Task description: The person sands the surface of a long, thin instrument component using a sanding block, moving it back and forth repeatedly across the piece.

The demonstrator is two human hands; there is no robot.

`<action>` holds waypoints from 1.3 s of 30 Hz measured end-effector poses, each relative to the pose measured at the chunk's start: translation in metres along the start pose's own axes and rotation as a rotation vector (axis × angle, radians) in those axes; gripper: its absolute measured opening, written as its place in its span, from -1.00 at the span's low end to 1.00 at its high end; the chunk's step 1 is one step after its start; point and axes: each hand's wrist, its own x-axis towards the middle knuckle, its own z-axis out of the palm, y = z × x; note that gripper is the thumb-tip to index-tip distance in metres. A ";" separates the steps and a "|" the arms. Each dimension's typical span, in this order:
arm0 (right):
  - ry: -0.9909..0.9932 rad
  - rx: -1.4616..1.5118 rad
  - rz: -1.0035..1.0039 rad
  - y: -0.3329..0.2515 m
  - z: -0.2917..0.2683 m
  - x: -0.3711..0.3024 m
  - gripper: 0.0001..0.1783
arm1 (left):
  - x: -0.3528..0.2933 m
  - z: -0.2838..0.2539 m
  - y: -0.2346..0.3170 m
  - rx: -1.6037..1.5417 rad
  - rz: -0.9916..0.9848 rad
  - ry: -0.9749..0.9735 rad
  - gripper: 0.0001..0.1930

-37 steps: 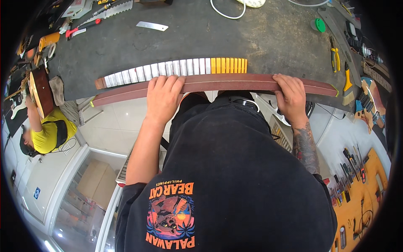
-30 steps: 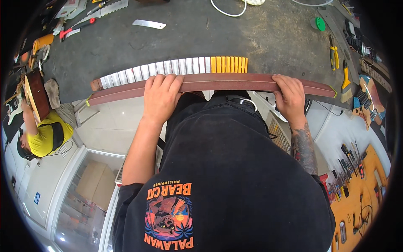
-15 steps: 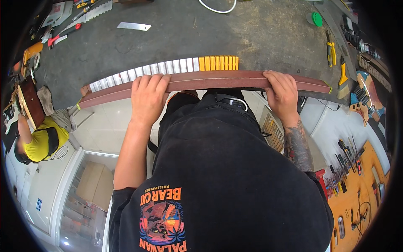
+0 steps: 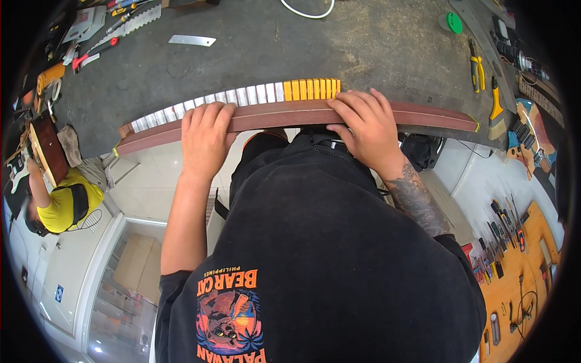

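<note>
Maroon bar (image 4: 284, 115) along the near edge of the worktop (image 4: 387, 57).
Clamped left hand (image 4: 206, 134) and right hand (image 4: 368, 126) on it, curled over its top; had silver and yellow strips (image 4: 261, 94) just beyond, then a flat metal blade (image 4: 192, 40), then a green-lidded jar (image 4: 451, 23) toward the right edge.

The person wears a soft black cloth shirt (image 4: 339, 260) with short sleeves (image 4: 174, 290). A bright orange, pink and blue bear picture (image 4: 230, 320) is on it. Dark tattoo drawings (image 4: 414, 193) cover the right forearm (image 4: 426, 213).
</note>
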 end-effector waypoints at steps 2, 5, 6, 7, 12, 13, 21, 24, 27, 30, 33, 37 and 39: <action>0.027 0.006 -0.015 -0.004 0.005 0.005 -0.49 | -0.006 -0.004 -0.010 0.015 -0.016 0.004 -0.43; 0.023 0.001 -0.034 -0.002 0.006 0.006 -0.52 | -0.017 -0.009 -0.029 0.040 -0.053 -0.003 -0.40; 0.021 0.001 -0.037 -0.002 0.006 0.006 -0.52 | -0.022 -0.011 -0.035 0.040 -0.055 -0.002 -0.40; 0.009 0.009 -0.033 -0.002 0.005 0.005 -0.53 | -0.025 -0.013 -0.040 0.049 -0.063 0.000 -0.40; 0.029 0.009 -0.042 -0.003 0.006 0.005 -0.54 | -0.037 -0.015 -0.065 0.061 -0.055 0.007 -0.39; 0.023 0.014 -0.044 -0.003 0.005 0.006 -0.53 | -0.037 -0.013 -0.067 0.057 -0.034 0.018 -0.40; 0.008 0.004 -0.034 0.009 -0.008 -0.002 -0.51 | -0.025 -0.007 -0.051 0.036 -0.004 0.013 -0.45; -0.015 -0.063 -0.014 0.026 -0.020 -0.015 -0.51 | -0.010 -0.006 -0.030 0.003 0.042 0.022 -0.46; -0.035 -0.126 0.043 0.044 -0.034 -0.029 -0.51 | 0.003 0.004 -0.010 -0.018 0.072 0.030 -0.48; -0.088 -0.164 0.057 0.066 -0.055 -0.042 -0.50 | 0.017 0.011 0.017 -0.054 0.098 0.037 -0.47; -0.155 -0.265 0.099 0.085 -0.069 -0.057 -0.49 | 0.030 0.006 0.040 -0.069 0.133 0.040 -0.47; -0.147 -0.339 0.110 0.100 -0.081 -0.072 -0.52 | 0.027 -0.001 0.025 -0.031 0.135 0.010 -0.47; -0.141 -0.340 0.109 0.102 -0.082 -0.073 -0.52 | 0.021 0.000 0.012 0.016 0.121 0.014 -0.47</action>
